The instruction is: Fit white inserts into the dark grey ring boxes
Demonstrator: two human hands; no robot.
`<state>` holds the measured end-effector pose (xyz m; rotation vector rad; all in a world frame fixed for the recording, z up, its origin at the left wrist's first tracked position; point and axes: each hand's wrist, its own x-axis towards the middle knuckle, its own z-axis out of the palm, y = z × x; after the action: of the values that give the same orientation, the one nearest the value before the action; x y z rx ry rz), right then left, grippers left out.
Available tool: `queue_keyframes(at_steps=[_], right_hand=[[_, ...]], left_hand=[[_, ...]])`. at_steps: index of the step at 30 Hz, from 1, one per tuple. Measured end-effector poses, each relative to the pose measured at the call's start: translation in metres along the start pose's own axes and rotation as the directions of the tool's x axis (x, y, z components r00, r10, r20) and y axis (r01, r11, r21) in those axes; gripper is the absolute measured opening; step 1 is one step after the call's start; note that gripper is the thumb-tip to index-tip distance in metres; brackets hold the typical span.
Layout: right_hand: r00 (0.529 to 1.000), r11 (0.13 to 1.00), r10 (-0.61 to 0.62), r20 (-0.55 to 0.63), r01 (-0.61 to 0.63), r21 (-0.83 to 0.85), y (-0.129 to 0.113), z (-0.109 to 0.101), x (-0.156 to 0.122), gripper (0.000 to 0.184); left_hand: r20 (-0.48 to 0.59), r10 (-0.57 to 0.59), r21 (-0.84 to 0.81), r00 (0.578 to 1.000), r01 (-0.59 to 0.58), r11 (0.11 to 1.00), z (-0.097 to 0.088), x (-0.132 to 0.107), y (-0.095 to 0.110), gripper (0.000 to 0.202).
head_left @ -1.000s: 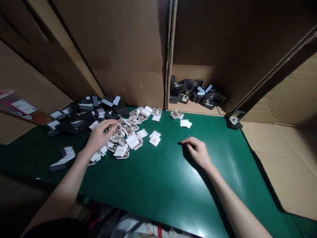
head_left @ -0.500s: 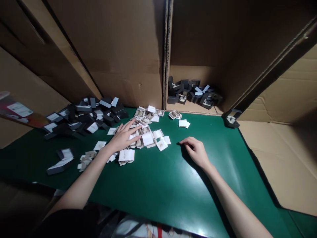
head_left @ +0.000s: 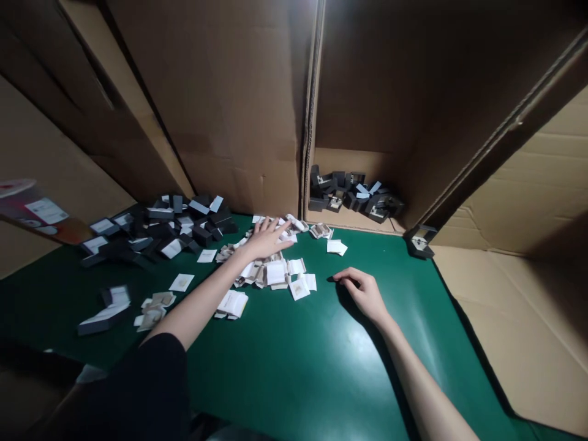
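My left hand [head_left: 267, 239] lies with fingers spread over the back of a heap of small white folded card inserts [head_left: 275, 274], touching those at the far side. Part of the heap is hidden beneath this hand and forearm. Resting on the green table [head_left: 294, 361], my right hand [head_left: 364, 292] has its fingers curled in, and nothing shows in them. Flat white cards [head_left: 337, 247] and a small group of inserts [head_left: 321, 231] lie beyond it. Nearer me is another little stack of white inserts [head_left: 233, 303].
Small black boxes [head_left: 188, 229] are piled at the back left; more black boxes [head_left: 353, 195] lie inside a cardboard carton [head_left: 358, 220]. One open black box [head_left: 420, 244] stands by the carton's right edge, another open box [head_left: 103, 312] at left. A labelled plastic cup [head_left: 41, 211] is far left.
My left hand has moved forward and to the right over the white inserts, uncovering some nearer ones. My right hand keeps its place and curl. The camera view has tilted slightly up.
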<state>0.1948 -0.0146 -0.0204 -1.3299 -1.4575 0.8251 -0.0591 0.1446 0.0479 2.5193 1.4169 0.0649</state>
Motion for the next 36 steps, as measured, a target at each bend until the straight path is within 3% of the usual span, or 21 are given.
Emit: queue_keyframes(at_steps=[2, 6, 9, 12, 16, 19, 22, 26, 31, 36], right_hand=[[0.995, 0.991, 0.066, -0.074, -0.057, 0.119, 0.009, -0.009, 0.008, 0.017], [0.971, 0.968, 0.106, -0.214, -0.052, 0.245, 0.026, -0.027, 0.02, 0.019], [0.96, 0.942, 0.127, -0.249, -0.039, 0.332, 0.034, -0.035, 0.023, 0.019], [0.962, 0.91, 0.14, -0.232, -0.033, 0.413, 0.036, -0.038, 0.025, 0.019], [0.968, 0.864, 0.157, -0.196, -0.038, 0.502, 0.034, -0.04, 0.027, 0.021], [0.969, 0.826, 0.179, -0.168, -0.055, 0.561, 0.031, -0.043, 0.029, 0.023], [0.968, 0.789, 0.2, -0.15, -0.068, 0.61, 0.03, -0.046, 0.031, 0.023], [0.963, 0.758, 0.226, -0.144, -0.081, 0.648, 0.03, -0.05, 0.034, 0.023], [0.962, 0.771, 0.222, -0.157, -0.075, 0.633, 0.029, -0.049, 0.037, 0.023], [0.966, 0.837, 0.189, -0.179, -0.063, 0.544, 0.029, -0.046, 0.04, 0.023]], left_hand=[[0.055, 0.064, 0.016, 0.996, -0.065, 0.998, 0.005, 0.002, 0.015, 0.074], [0.138, 0.279, -0.12, 0.95, -0.264, 0.957, 0.006, 0.008, 0.043, 0.054], [0.002, 0.419, -0.222, 0.908, -0.408, 0.885, -0.001, 0.027, 0.064, 0.047], [-0.107, 0.445, -0.121, 0.889, -0.456, 0.882, -0.004, 0.062, 0.084, 0.043], [-0.088, 0.43, -0.045, 0.899, -0.435, 0.9, 0.004, 0.119, 0.114, 0.04], [-0.087, 0.376, -0.057, 0.923, -0.381, 0.923, 0.014, 0.157, 0.139, 0.063], [-0.093, 0.266, -0.091, 0.959, -0.274, 0.957, 0.022, 0.192, 0.165, 0.086], [-0.062, 0.095, -0.145, 0.993, -0.103, 0.984, 0.027, 0.232, 0.191, 0.095], [-0.055, -0.002, -0.149, 0.999, -0.006, 0.989, 0.029, 0.254, 0.203, 0.099], [-0.074, 0.065, -0.113, 0.995, -0.073, 0.991, 0.033, 0.247, 0.2, 0.081]])
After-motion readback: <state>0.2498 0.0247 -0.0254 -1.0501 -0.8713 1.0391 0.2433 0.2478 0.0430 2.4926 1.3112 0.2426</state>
